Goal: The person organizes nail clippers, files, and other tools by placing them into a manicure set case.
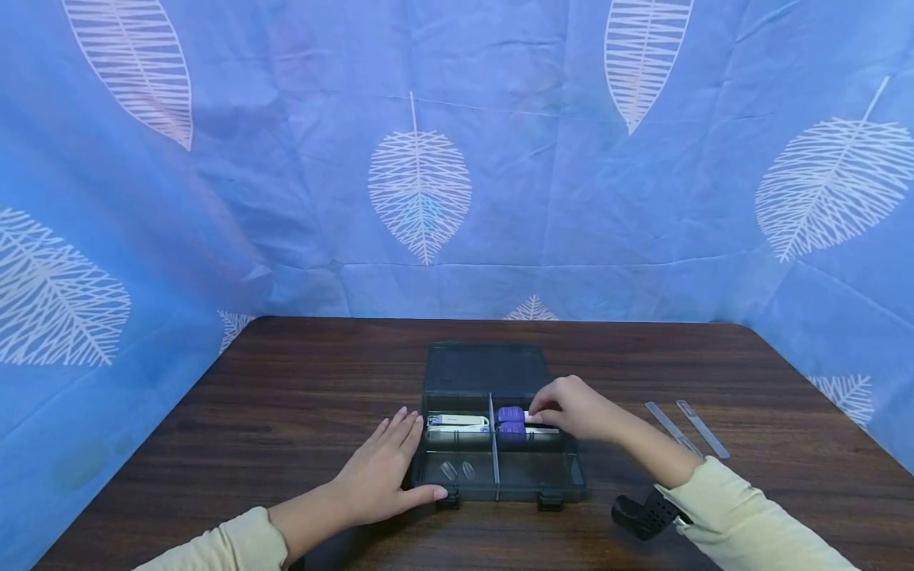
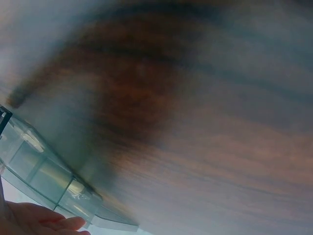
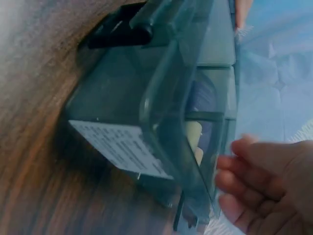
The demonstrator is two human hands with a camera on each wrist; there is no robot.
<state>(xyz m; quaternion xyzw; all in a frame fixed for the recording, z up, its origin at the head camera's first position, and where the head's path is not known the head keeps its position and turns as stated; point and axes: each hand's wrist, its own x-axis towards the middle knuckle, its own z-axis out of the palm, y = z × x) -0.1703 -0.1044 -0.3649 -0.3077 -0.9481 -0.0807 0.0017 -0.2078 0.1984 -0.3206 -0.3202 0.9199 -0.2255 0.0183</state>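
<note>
A dark translucent divided case (image 1: pixel 539 476) stands with its lid (image 1: pixel 485 369) laid back. Flat along the left wall rests my left hand (image 1: pixel 382 476), fingers extended and thumb by the front latch. My right hand (image 1: pixel 574 411) hovers over the right compartment, its loosely bent fingertips close to two small purple-and-white items (image 1: pixel 510 414) lying side by side. Seen from the right wrist, those fingers (image 3: pixel 230 178) are outside the rim, apart from the cream pieces (image 3: pixel 193 134) inside. Nail clippers (image 1: pixel 457 420) lie in the left compartment, and two clear nail-tip-shaped pieces (image 1: pixel 458 470) in front.
Two clear flat strips (image 1: pixel 703 428) lie on the brown table (image 1: pixel 307 396) to the right, partly behind the right forearm. A black wrist camera (image 1: pixel 643 514) hangs beneath the right sleeve. Blue leaf-patterned cloth (image 1: pixel 500 198) encloses the back and sides.
</note>
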